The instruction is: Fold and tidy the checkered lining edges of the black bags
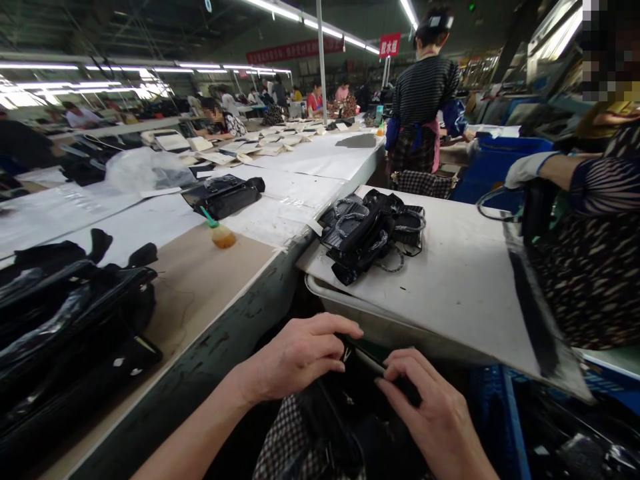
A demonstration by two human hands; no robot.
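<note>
My left hand (pixel 297 357) and my right hand (pixel 430 410) rest low in the middle of the view on a black bag (pixel 350 400) that lies on my lap over checked cloth (pixel 287 443). The left hand's fingers curl over the bag's upper edge. The right hand's fingers press together on the bag's right edge near a thin pale strip. Most of the bag is dark and hidden under my hands.
A pile of black bags (pixel 373 230) lies on a white table (pixel 465 280) ahead. More black bags (pixel 65 320) fill the long bench's left end, with a small orange bottle (pixel 223 235) further along. A person in a patterned top (pixel 590 253) stands right; another stands behind.
</note>
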